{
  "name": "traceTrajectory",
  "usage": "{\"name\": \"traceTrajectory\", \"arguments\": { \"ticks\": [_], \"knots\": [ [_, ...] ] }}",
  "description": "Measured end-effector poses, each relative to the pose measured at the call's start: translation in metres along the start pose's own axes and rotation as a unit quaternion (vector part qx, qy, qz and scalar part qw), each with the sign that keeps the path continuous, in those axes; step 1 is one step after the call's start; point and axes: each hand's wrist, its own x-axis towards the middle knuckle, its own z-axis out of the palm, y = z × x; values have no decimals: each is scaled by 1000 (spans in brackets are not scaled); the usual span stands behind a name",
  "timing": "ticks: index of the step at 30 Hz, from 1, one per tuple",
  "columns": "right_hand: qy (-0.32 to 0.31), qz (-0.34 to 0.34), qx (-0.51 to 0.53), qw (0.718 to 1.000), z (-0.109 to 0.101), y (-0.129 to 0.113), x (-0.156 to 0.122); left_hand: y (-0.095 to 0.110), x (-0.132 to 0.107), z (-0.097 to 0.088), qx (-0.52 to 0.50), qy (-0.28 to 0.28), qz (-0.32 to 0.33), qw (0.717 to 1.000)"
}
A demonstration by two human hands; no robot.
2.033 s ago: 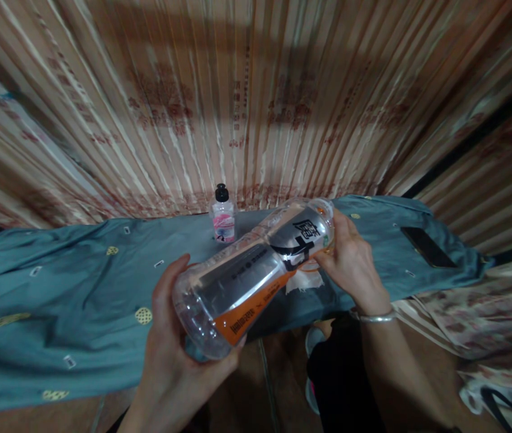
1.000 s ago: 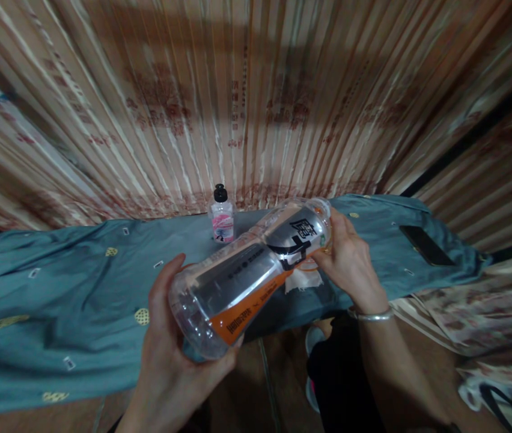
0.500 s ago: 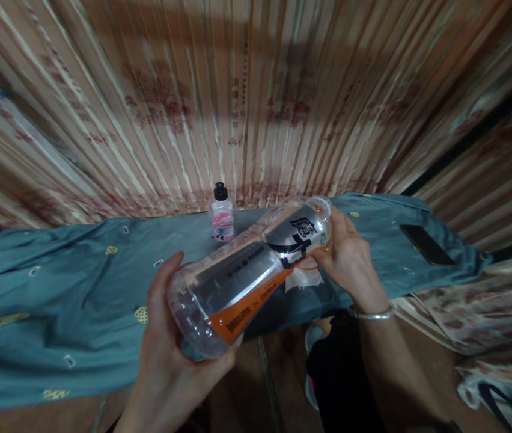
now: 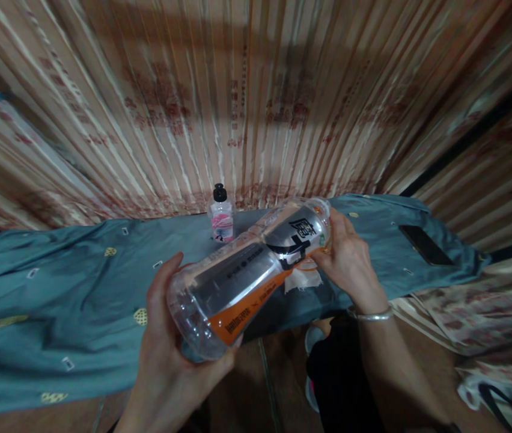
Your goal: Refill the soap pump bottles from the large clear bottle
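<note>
A large clear plastic bottle [image 4: 238,282] with a silver, black and orange label lies tilted between my two hands, above the cloth-covered surface. Its wide base rests in my left hand [image 4: 170,337], thumb and fingers curved round it at the lower left. At the upper right end, my right hand [image 4: 348,252] is wrapped round the narrower part, a silver bangle on its wrist. Behind the bottle stands a small clear squeeze bottle [image 4: 222,219] with a black cap and pink label. Something white like a tissue [image 4: 303,279] shows partly beneath the large bottle.
A teal cloth [image 4: 71,282] with yellow and white motifs covers the long narrow surface. A dark flat phone-like object [image 4: 426,245] lies on its right part. A pleated patterned curtain [image 4: 256,108] hangs close behind. Below are the tiled floor [image 4: 251,391] and a white bag [image 4: 485,391] at lower right.
Hardly anything differs. Both hands keep hold of the large bottle in the same pose, and the view has shifted very slightly.
</note>
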Motion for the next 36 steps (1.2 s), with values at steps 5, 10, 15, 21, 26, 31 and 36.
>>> {"name": "traceTrajectory", "arguments": {
  "ticks": [5, 10, 15, 21, 26, 31, 36],
  "knots": [
    [2, -4, -5, 1000, 0, 0, 0, 1, 0, 0, 0, -5, 3, 1000],
    [2, -3, -7, 1000, 1, 1, -1, 1, 0, 1, 6, 4, 2, 1000],
    [1, 1, -4, 1000, 0, 0, 0, -1, 1, 1, 0, -3, 11, 1000],
    [3, -2, -6, 1000, -1, 1, 0, 9, -2, 7, -34, 43, -56, 997],
    [2, -5, -4, 1000, 0, 2, -1, 7, -1, 5, -17, 25, -26, 999],
    [2, -6, -12, 1000, 0, 1, -1, 2, 1, 1, -1, 9, 2, 1000],
    [-4, 4, -12, 1000, 0, 1, -1, 1, 0, -1, 9, -1, 3, 1000]
  ]
}}
